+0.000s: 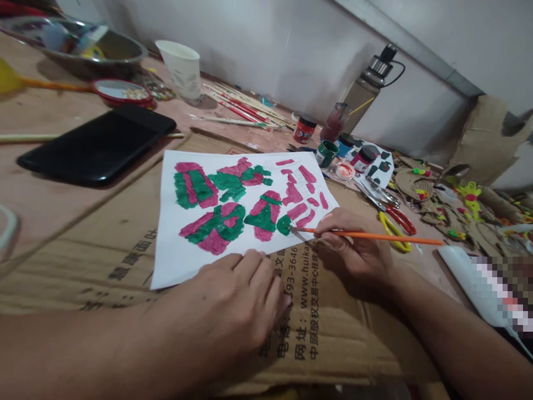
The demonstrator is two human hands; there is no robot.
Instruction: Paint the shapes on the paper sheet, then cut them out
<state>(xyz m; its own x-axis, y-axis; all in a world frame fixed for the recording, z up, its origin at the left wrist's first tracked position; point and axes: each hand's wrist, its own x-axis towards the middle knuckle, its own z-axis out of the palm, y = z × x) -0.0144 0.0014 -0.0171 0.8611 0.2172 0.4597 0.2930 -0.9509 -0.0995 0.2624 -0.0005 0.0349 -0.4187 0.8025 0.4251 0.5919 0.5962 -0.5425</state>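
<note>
**Brush (375,237) tip met green paint on the white sheet (166,239)**

At the left of the desk (54,114), a black phone (100,145) lay nearer than a metal bowl (129,53); a paper cup (182,69) stood farther right. The sheet, painted with pink and green shapes, lay in the middle on flattened cardboard (120,278). The left hand (245,294) rested at its near edge, fingers curled; whether they gripped the paper could not be told. The right hand (353,244) pinched the orange brush, its tip on a green patch near the sheet's right corner. Beyond stood an open green paint jar (327,155); farther right lay red-and-yellow scissors (400,221).
</note>
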